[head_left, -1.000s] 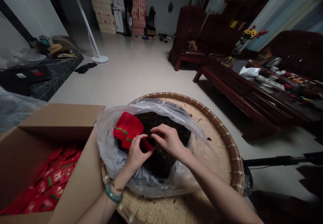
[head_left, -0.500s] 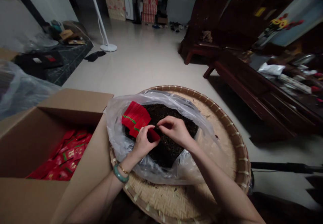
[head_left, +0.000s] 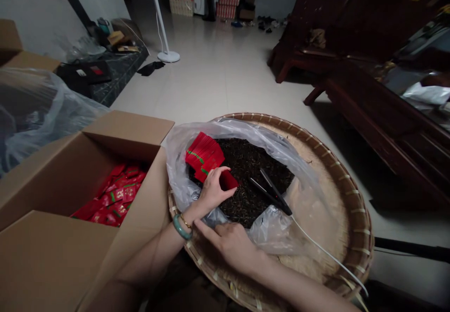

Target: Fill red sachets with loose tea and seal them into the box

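My left hand (head_left: 211,191) grips a small red packet (head_left: 229,181) between thumb and fingers, its mouth held wide. My right hand (head_left: 235,246) has its index finger stretched out at my left wrist, by the gold bracelet (head_left: 185,221) and the green bangle (head_left: 181,227); its other fingers are curled, and nothing shows in it. Beyond my left hand, a fanned stack of red packets (head_left: 204,152) rests on dark loose tea leaves (head_left: 246,157) in a clear plastic bag (head_left: 176,162). A black hair straightener (head_left: 276,195), its arms apart, lies on the leaves.
A round woven bamboo tray (head_left: 351,199) carries the bag. At left stands an open cardboard box (head_left: 140,127) with many red packets (head_left: 119,192) inside. A white cord (head_left: 326,253) crosses the tray's right side. Dark wooden furniture (head_left: 365,110) stands at right.
My right hand has drawn back from the packet's mouth toward my left wrist. The straightener and its cord now show where my right arm was. The view has shifted left.
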A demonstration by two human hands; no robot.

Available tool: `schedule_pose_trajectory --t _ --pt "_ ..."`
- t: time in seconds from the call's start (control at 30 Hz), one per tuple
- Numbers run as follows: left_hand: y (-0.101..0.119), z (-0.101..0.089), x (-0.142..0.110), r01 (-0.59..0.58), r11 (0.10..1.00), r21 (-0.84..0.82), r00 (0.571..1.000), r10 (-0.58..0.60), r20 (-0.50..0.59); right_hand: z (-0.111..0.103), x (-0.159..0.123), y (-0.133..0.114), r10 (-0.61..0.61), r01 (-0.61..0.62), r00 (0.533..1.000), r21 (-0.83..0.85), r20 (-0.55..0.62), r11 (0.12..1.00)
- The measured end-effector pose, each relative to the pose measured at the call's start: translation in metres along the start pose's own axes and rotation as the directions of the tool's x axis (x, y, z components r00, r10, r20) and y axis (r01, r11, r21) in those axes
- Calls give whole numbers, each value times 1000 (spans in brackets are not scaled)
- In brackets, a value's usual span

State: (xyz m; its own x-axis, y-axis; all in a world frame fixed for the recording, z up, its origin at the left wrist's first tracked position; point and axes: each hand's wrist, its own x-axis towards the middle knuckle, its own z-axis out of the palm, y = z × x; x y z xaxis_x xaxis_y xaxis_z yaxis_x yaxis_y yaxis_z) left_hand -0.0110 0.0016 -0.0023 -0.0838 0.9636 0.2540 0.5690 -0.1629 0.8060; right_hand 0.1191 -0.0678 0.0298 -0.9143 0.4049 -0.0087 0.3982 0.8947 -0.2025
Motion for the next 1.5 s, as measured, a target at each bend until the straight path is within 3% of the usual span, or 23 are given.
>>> schedule_pose_trajectory --t 0.4,0.47,0.53,0.57,0.6,0.67,0.73,0.77,0.8,0.83,0.87,0.9,0.97,1.03,1.1,1.17,1.3,1.4,1.5 --pt "-3 2 -1 6 1000 -14 1000 -6 20 -4 20 -11 110 -111 982 -3 156 994" --pt "-3 2 -1 25 1000 -11 999 -25 34 -5 19 -10 121 -136 978 79 170 988" --pt "-4 2 -1 30 999 -19 999 -30 40 -7 16 -7 142 -184 978 301 156 936" --pt "-4 3 -1 34 999 -26 999 -32 38 -7 14 -5 178 -227 973 471 148 852" --pt "-5 3 0 40 999 -34 999 -39 31 -7 12 -3 223 -277 960 653 167 705" --pt "-7 3 0 54 997 -48 998 -53 15 -7 7 3 286 -375 909 893 302 249" --pt "-8 4 0 57 997 -57 998 -57 9 -5 3 7 249 -436 848 883 468 -175" --pt "-8 4 0 53 997 -59 999 -53 10 -4 1 9 217 -447 829 844 516 -297" --pt "-8 4 0 47 997 -60 999 -47 12 -3 0 10 207 -451 819 822 536 -348" --pt "-8 4 0 41 997 -59 999 -40 14 -3 -1 11 229 -447 816 831 530 -331" --pt "-7 4 0 35 998 -57 999 -34 16 -2 0 10 280 -434 823 865 494 -250" --pt "-7 3 0 30 998 -54 999 -29 18 -2 1 9 348 -409 837 905 422 -114" --pt "-6 2 0 19 999 -46 999 -18 28 -3 4 6 429 -345 878 902 212 260" --pt "-5 1 -1 11 999 -34 999 -10 34 -7 9 0 358 -287 931 752 73 593" --pt "-5 1 -1 2 1000 -19 1000 -1 29 -13 13 -7 168 -185 982 613 86 768" --pt "-6 2 -1 -7 1000 -5 1000 7 18 -18 16 -13 54 -110 992 577 113 810" --pt "-6 3 -1 -16 1000 -10 1000 16 19 -26 17 -20 98 -149 987 505 125 850" --pt "-5 2 -1 -9 1000 -17 1000 9 23 -26 14 -18 27 -93 992 554 126 827" --pt "-4 1 0 -11 1000 -22 1000 11 18 -23 12 -14 126 -161 987 507 103 847"
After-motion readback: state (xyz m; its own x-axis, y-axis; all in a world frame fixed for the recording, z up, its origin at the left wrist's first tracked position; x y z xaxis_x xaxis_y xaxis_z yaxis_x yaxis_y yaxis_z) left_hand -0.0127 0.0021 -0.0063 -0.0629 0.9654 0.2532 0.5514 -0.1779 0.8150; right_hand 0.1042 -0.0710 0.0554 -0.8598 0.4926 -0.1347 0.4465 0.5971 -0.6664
